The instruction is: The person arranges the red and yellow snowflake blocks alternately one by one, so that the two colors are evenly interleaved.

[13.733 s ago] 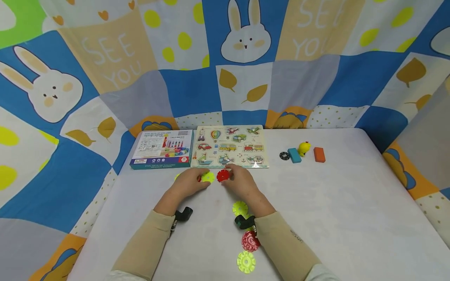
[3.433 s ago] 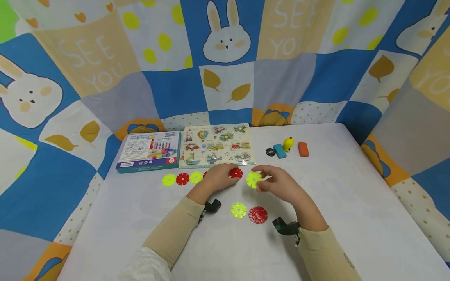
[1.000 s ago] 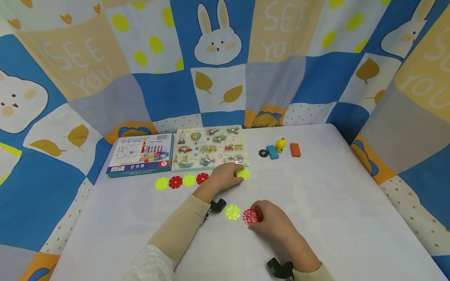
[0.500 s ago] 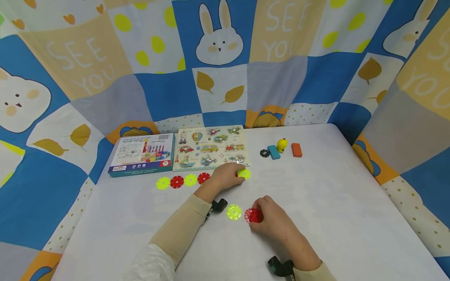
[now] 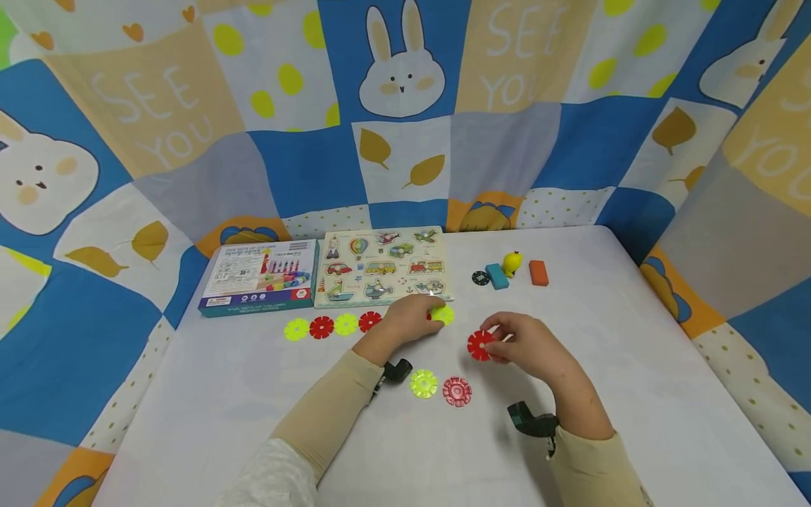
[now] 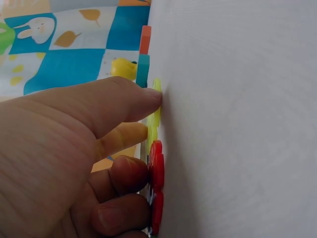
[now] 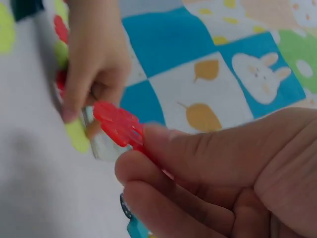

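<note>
My left hand (image 5: pixel 408 318) holds a yellow-green snowflake disc (image 5: pixel 447 315) by its edges at the right end of a row. In the left wrist view its thumb and a finger lie on that disc, with curled fingers against a red disc (image 6: pixel 157 166). My right hand (image 5: pixel 529 345) pinches a notched red snowflake disc (image 5: pixel 479 346) above the table, tilted in the right wrist view. The row's left part has a yellow-green disc (image 5: pixel 296 329), a red disc (image 5: pixel 321 327), and more alternating discs; my left hand hides its middle. Nearer me lie a yellow-green disc (image 5: pixel 424 384) and a patterned red disc (image 5: pixel 457 391).
Behind the row lie a flat box (image 5: pixel 260 277) and a picture puzzle board (image 5: pixel 384 267). Farther right are a black round chip (image 5: pixel 481 278), a blue block (image 5: pixel 497 276), a yellow chick toy (image 5: pixel 512 263) and an orange block (image 5: pixel 538 273). A patterned cloth (image 5: pixel 405 162) hangs behind the table.
My right hand has lifted a red disc off the patterned red one and carried it up towards the row's right end. My left hand stays at the row, which has grown since the oldest frame.
</note>
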Demonstrator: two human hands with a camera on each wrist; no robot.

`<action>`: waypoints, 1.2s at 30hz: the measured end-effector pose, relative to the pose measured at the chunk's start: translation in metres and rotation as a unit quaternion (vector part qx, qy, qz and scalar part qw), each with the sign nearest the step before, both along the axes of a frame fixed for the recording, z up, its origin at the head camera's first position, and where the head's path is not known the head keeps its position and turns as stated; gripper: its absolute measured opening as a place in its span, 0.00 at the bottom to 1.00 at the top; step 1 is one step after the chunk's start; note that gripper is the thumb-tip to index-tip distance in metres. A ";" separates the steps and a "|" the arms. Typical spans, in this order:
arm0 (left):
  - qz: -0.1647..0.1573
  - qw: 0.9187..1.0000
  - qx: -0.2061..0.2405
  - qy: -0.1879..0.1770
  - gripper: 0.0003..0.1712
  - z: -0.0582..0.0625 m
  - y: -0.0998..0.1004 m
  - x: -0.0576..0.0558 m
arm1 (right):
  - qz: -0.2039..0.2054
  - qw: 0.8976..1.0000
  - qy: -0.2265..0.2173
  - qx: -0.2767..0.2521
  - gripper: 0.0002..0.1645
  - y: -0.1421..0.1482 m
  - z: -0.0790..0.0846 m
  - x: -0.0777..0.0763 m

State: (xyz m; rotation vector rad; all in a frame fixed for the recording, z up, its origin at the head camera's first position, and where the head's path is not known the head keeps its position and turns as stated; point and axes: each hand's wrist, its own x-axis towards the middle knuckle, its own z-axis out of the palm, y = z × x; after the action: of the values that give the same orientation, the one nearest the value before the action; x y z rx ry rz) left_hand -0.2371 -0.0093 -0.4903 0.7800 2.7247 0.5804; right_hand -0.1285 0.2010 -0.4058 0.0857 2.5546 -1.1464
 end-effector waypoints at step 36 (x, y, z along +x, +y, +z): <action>0.005 1.000 -0.010 -0.004 0.28 0.010 0.003 0.008 | -0.087 0.993 0.052 0.067 0.19 -0.005 -0.073 -0.061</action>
State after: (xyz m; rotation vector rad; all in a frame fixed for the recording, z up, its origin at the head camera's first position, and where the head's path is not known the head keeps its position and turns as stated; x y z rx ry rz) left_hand -0.2296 -0.0068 -0.4798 0.7565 2.7247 0.5552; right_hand -0.1898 0.1965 -0.4787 0.2940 2.7601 -1.0641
